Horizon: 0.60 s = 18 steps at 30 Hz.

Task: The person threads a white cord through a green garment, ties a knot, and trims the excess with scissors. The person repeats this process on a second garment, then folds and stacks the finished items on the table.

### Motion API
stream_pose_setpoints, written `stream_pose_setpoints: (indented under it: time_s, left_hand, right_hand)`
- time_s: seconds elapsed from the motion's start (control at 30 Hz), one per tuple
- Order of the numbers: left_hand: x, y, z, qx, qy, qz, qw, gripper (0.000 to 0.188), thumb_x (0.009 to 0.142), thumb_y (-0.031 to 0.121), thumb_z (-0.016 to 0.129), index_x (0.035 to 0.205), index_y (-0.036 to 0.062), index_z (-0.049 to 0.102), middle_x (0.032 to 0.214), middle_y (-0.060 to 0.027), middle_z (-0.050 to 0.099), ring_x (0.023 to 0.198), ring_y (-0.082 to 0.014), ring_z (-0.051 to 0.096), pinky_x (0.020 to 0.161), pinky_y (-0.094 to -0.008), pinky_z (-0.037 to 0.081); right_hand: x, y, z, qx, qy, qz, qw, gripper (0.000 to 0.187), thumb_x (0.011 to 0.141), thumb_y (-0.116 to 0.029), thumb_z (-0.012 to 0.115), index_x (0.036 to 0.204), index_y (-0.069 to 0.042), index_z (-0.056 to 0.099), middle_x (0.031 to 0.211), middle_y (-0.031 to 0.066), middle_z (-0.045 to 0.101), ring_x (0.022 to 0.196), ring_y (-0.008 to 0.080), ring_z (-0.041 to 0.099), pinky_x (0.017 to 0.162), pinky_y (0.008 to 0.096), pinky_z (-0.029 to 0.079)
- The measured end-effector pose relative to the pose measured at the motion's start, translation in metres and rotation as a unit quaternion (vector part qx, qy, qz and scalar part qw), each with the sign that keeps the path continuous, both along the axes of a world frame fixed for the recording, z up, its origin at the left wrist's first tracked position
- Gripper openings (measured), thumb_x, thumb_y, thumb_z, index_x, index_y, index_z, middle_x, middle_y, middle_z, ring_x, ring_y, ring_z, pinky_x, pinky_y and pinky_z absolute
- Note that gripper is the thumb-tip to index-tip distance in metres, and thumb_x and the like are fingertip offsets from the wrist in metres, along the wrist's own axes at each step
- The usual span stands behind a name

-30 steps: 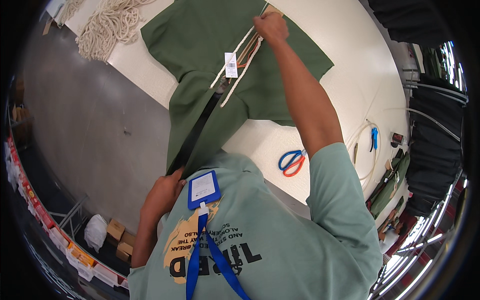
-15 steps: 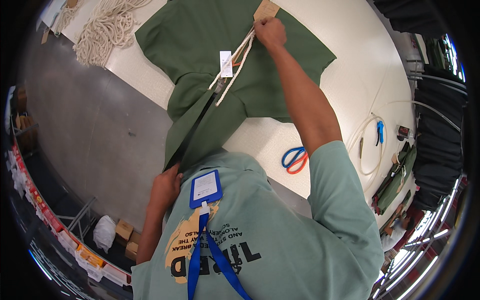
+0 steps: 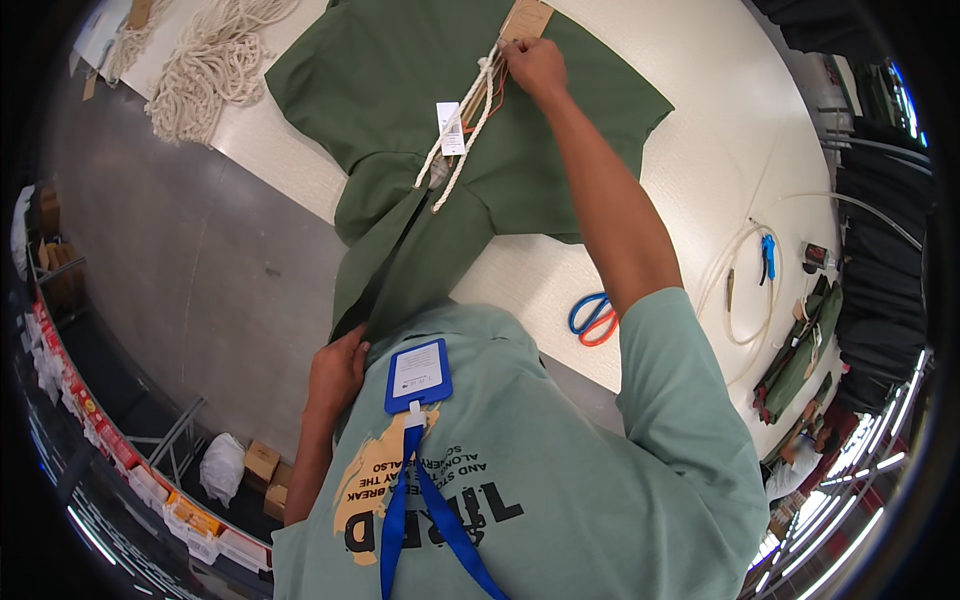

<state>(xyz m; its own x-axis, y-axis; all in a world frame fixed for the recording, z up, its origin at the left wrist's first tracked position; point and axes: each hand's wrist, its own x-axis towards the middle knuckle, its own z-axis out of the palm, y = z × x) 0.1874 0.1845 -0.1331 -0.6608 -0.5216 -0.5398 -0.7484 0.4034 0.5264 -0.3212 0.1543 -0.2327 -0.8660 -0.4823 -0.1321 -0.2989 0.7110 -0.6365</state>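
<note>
A dark green garment (image 3: pixel 560 130) lies spread over the pale table, its narrower part running down toward me with a long dark opening. My left hand (image 3: pixel 338 372) is closed on the garment's near end, beside my shirt. At the far side my right hand (image 3: pixel 535 68) pinches the lower edge of a brown card tag (image 3: pixel 527 18). Just below those fingers, a white cord (image 3: pixel 484 75) is knotted, and its two ends hang down over the fabric. A white paper tag (image 3: pixel 450 128) and a thin orange string (image 3: pixel 499 95) lie by the cord.
Scissors with blue and red handles (image 3: pixel 594 320) rest near my right elbow. A bundle of white cords (image 3: pixel 208 75) lies at the far left. To the right are a blue-handled tool (image 3: pixel 768 258), a pale hose (image 3: pixel 735 338) and folded green clothing (image 3: pixel 800 350). Another person (image 3: pixel 798 470) is beyond.
My right hand has moved slightly left, and more of the card tag and the cord's knot now show. My left hand keeps its grip on the garment's near end.
</note>
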Motion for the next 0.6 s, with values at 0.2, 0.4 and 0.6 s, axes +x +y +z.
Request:
stream_pose_setpoints:
  time_s: [0.2, 0.4, 0.6]
  left_hand:
    - [-0.003, -0.006, -0.007, 0.007, 0.006, -0.003, 1.0, 0.029, 0.094, 0.013, 0.06, 0.121, 0.0047, 0.064, 0.097, -0.0251, 0.068, 0.089, -0.0446, 0.065, 0.078, -0.0501, 0.052]
    - [-0.003, -0.01, -0.008, 0.014, -0.014, -0.008, 1.0, 0.027, 0.094, 0.014, 0.06, 0.118, 0.0032, 0.064, 0.095, -0.0255, 0.068, 0.088, -0.0456, 0.064, 0.078, -0.0507, 0.052]
    - [-0.002, -0.008, -0.012, 0.016, -0.015, -0.006, 1.0, 0.028, 0.093, 0.015, 0.061, 0.119, 0.0037, 0.064, 0.095, -0.0258, 0.068, 0.088, -0.046, 0.064, 0.078, -0.0514, 0.052]
  right_hand:
    - [0.033, 0.012, 0.001, 0.015, 0.012, 0.02, 1.0, 0.032, 0.085, -0.042, 0.066, 0.087, -0.011, 0.075, 0.087, 0.0105, 0.074, 0.083, 0.0302, 0.071, 0.075, 0.0431, 0.055]
    - [0.059, 0.006, 0.014, 0.057, 0.013, 0.016, 0.998, 0.028, 0.077, -0.036, 0.069, 0.093, -0.014, 0.075, 0.096, 0.0113, 0.074, 0.09, 0.0334, 0.071, 0.08, 0.0449, 0.056]
    - [0.053, 0.015, 0.027, 0.089, -0.018, -0.093, 0.992, 0.028, 0.078, -0.039, 0.069, 0.089, -0.014, 0.074, 0.093, 0.0104, 0.074, 0.091, 0.0327, 0.071, 0.08, 0.0447, 0.056]
